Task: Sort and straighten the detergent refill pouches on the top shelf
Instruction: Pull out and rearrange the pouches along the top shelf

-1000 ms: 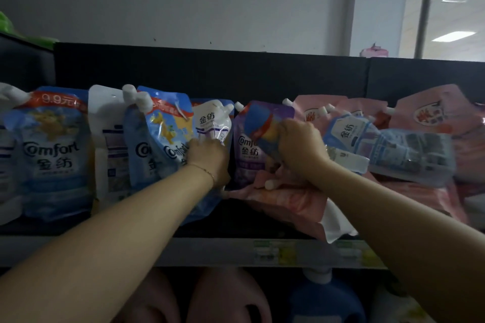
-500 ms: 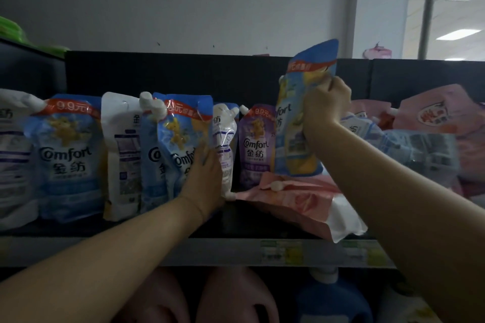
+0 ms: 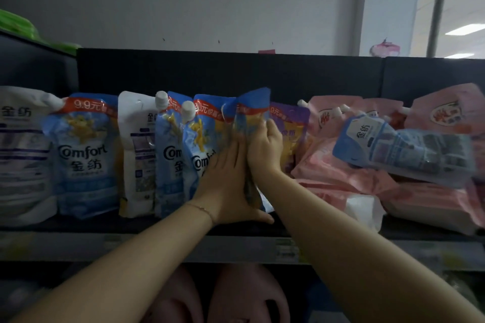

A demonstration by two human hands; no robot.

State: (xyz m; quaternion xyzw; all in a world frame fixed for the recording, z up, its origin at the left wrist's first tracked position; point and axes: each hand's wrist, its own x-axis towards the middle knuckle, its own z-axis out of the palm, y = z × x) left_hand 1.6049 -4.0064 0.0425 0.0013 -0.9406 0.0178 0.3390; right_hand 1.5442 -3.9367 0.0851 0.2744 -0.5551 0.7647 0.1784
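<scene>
A row of blue and white Comfort refill pouches (image 3: pixel 86 155) stands upright on the top shelf (image 3: pixel 147 246). My right hand (image 3: pixel 265 149) grips a blurred blue pouch (image 3: pixel 253 118), held upright between the blue row and a purple pouch (image 3: pixel 290 128). My left hand (image 3: pixel 225 183) lies flat with straight fingers against the blue pouch (image 3: pixel 207 126) just left of it, thumb low by the shelf floor. To the right, pink pouches (image 3: pixel 341 173) lie in a loose heap, and a pale blue pouch (image 3: pixel 404 152) lies on its side on top.
A dark back panel (image 3: pixel 210 71) closes the shelf behind the pouches. Pink jugs (image 3: pixel 236 294) stand on the shelf below. A white pouch (image 3: pixel 23 155) sits at the far left. Price labels run along the shelf's front edge.
My right hand brought the blue pouch down from above the back panel and set it into the row. My left hand slid right and now presses the neighbouring blue pouch.
</scene>
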